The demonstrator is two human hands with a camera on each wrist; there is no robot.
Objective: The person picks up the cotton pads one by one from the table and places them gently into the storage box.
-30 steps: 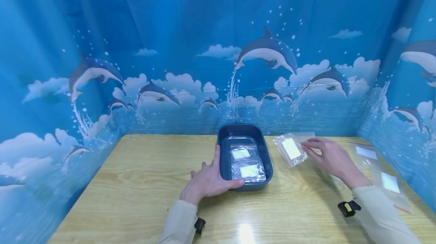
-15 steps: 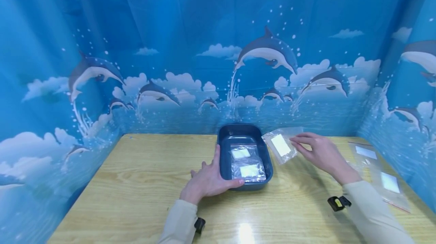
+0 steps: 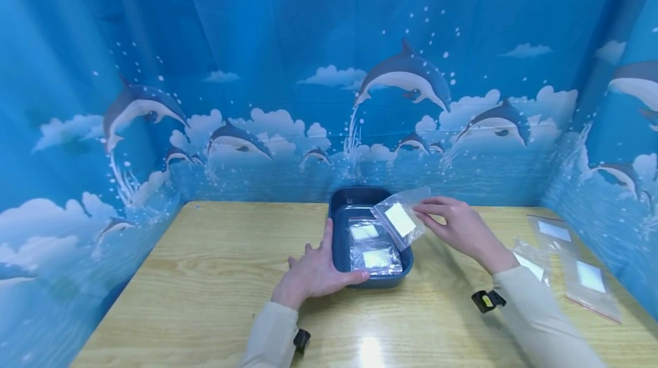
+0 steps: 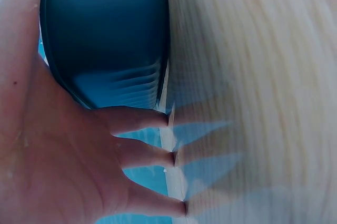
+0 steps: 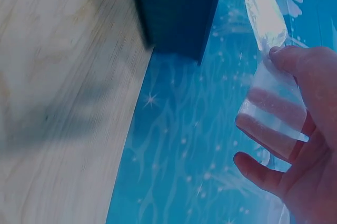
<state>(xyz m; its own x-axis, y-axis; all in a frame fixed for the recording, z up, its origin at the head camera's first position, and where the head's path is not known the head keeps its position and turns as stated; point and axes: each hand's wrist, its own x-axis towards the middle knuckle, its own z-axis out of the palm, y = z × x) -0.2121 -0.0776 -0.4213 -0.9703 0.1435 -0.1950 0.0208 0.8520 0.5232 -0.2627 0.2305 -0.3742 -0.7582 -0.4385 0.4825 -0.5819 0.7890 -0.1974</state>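
Pinching a white-labelled clear plastic zip bag [image 3: 400, 219], right hand [image 3: 456, 227] held it over the right side of a dark-blue oblong tray [image 3: 380, 283]; left hand [image 3: 315, 274], fingers apart, touched its left. Step judged as loading; next likely needed lowering, release.

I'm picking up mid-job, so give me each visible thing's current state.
Tray: upright, open-topped, on the table.
Held bag: raised, tilted, at the tray's right side; seal unclear.
Left hand: spread, touching the tray.
Right hand: pinching the held bag.
Bags in tray: two visible, lying down.
Bags on table: three visible, lying down, one partly hidden.
Curtain: hanging behind.
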